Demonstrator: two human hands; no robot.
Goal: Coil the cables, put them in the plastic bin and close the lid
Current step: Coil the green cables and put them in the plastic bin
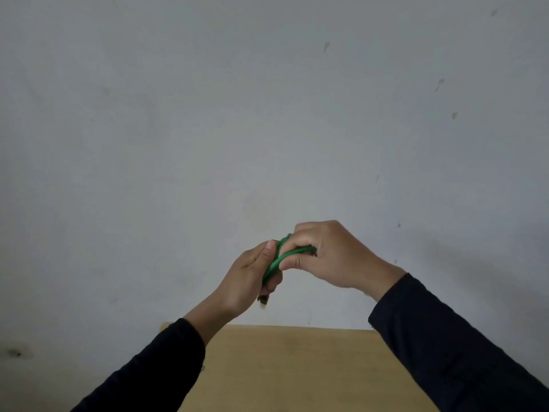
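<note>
A green cable is wound into small loops and held up in front of the wall, well above the table. My left hand grips the loops from the left, thumb pressed on top, and a dark plug end sticks out below its fingers. My right hand is closed on the cable's upper loop from the right. Both hands touch each other around the coil. No bin or lid is in view.
A light wooden table fills the lower middle, its far edge against a plain grey wall. Dark sleeves cover both forearms.
</note>
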